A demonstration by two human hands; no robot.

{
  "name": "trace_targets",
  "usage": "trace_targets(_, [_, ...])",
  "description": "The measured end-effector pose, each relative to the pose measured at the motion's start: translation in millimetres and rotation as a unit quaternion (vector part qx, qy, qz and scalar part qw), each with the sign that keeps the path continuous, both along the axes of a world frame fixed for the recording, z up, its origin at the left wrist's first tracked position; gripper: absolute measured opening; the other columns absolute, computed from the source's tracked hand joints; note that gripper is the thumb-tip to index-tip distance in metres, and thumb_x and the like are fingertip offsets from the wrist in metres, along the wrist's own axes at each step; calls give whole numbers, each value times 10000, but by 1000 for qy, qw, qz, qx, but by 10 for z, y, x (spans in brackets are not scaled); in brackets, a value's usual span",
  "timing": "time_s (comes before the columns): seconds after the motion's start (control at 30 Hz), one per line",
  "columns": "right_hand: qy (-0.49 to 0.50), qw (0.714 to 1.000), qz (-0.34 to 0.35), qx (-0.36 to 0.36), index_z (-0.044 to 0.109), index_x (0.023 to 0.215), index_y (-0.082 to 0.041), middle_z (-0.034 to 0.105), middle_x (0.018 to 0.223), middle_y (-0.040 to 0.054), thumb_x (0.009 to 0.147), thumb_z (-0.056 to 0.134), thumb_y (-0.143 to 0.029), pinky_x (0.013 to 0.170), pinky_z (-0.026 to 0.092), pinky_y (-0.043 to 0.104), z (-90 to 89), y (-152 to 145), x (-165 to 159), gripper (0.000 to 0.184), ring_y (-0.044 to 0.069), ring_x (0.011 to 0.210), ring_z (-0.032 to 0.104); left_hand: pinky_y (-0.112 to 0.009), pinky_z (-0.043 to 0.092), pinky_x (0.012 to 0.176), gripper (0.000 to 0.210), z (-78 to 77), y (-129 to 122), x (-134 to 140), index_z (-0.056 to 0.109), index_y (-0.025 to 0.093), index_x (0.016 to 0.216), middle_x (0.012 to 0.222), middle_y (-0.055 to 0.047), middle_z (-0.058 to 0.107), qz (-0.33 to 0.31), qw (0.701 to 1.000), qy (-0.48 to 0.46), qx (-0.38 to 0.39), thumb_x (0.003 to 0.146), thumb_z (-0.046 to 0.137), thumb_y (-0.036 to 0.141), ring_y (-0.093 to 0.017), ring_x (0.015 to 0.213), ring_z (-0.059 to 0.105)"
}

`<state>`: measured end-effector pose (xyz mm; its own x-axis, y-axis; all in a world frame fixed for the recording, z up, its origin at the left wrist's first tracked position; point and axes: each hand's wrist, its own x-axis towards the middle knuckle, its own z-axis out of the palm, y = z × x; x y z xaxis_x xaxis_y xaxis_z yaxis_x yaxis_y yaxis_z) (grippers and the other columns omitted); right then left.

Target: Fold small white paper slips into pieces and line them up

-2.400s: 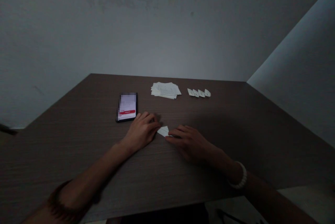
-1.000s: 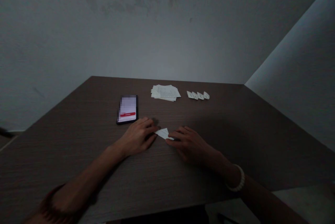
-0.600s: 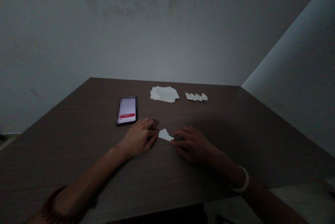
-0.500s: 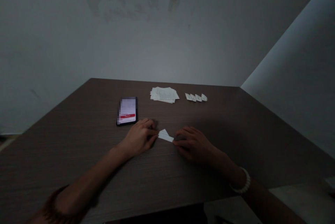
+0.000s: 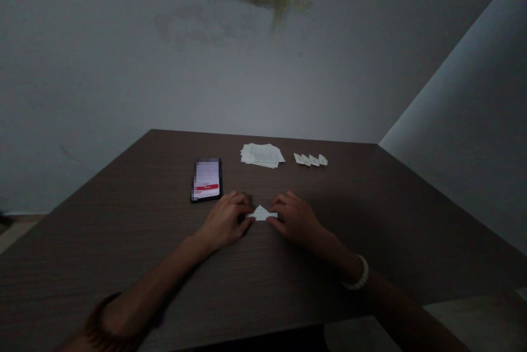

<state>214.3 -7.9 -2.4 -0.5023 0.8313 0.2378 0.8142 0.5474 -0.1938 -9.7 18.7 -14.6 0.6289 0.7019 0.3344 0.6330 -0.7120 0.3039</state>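
A small piece of folded white paper (image 5: 261,214) lies low over the table between my hands. It has a pointed top in the middle and a straight strip along its lower edge. My left hand (image 5: 229,217) pinches its left end between thumb and fingers. At the right end, my right hand (image 5: 297,217) is closed on it the same way, the thumb along the near edge. The fingertips cover both ends of the strip.
A phone (image 5: 207,179) with a lit screen lies beyond my left hand. Farther back is a loose stack of white paper sheets (image 5: 262,155). Several small folded papers (image 5: 310,160) sit in a row right of it. The brown table (image 5: 135,198) meets a stained wall (image 5: 263,83).
The folded paper has turned from slanted to nearly level. My right hand has moved slightly left and its thumb now shows on the paper. The camera view has tilted up a little.
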Motion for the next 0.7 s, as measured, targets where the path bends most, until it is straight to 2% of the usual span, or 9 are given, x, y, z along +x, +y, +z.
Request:
trace_targets(0.23, [97,995,-18,-14,677,868,-171,640,929,45,783,732,-250,804,417,324,-98,67,-3,129,190,897,533,-411,436,859,123,5,-17,0,669,161,908,951,-71,642,15,1000,-8,0,831,633,250,-248,934,544])
trace_targets(0.33, [115,993,-13,-6,675,822,-180,637,895,36,770,749,-248,801,408,322,-118,67,17,113,181,869,537,-397,434,843,124,7,-21,-2,665,165,914,945,-66,638,-2,1000,-1,-6,852,608,255,-242,935,537])
trace_targets(0.57, [93,995,41,16,681,821,-186,673,817,31,837,671,-216,735,413,287,-201,44,82,36,170,811,543,-377,417,773,189,6,-36,-33,684,175,886,909,-80,597,-25,997,52,50,894,532,288,-235,895,518])
trace_targets(0.7, [67,993,91,22,706,878,-197,715,890,35,896,586,-204,769,425,296,-217,60,129,122,162,793,572,-393,392,787,211,36,-52,-33,686,188,943,948,-89,586,-41,990,98,90,913,503,290,-243,908,504])
